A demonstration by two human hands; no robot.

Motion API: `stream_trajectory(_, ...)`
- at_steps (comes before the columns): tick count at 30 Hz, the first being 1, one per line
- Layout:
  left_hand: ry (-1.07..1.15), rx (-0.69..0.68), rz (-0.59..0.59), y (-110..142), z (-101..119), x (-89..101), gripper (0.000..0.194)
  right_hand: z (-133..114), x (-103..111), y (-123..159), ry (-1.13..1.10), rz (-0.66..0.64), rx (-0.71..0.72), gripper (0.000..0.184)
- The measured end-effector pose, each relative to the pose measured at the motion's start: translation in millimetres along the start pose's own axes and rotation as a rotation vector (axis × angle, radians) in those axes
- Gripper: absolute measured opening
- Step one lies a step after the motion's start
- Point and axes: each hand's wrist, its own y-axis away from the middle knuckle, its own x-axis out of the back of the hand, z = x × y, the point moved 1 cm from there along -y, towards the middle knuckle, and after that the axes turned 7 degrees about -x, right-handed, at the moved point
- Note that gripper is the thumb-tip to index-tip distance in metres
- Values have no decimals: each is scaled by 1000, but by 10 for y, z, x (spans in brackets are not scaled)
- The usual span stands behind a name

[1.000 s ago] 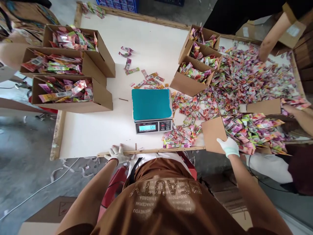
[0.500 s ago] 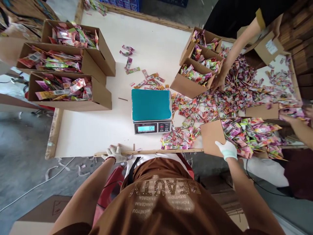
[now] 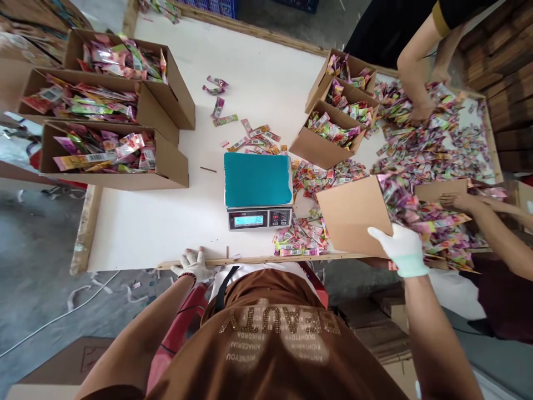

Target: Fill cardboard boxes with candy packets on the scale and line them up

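My right hand (image 3: 402, 250) clasps the box (image 3: 353, 216), thumb on its face (finger ends hidden) | box: just left of that hand, toward the scale (image 3: 258, 180) | my left hand (image 3: 192, 265): spread, holding nothing | I'd best brace the base too

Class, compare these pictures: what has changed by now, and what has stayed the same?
The box at the right hand shifted left, toward the scale, whose display went from 0.0 to another reading. The left hand stayed on the table edge.
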Motion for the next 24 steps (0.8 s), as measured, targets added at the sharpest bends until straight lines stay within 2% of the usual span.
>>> stream_trajectory(3, 2, 52, -13, -29, -40, -47, 133, -687, 407, 121, 28, 156, 223, 42)
stream_trajectory(6, 11, 43, 3, -22, -62, -75, 131, -1346, 702, 139, -13, 319, 469, 45)
stream_trajectory(9, 26, 31, 22, 2, -66, -90, 131, -1883, 888, 124, -99, 415, 684, 46)
stream_trajectory(12, 34, 23, 44, 25, -65, -99, 133, -2283, 1000, 145, -80, 444, 798, 47)
stream_trajectory(17, 39, 21, 57, 28, -84, -120, 126, -2667, 1093, 260, -38, 462, 918, 31)
stream_trajectory(21, 43, 14, 46, 6, -96, -131, 128, -2758, 1120, 332, -48, 489, 1030, 25)
stream_trajectory(24, 40, 16, 38, -7, -93, -135, 129, -2760, 1112, 340, -17, 476, 1031, 26)
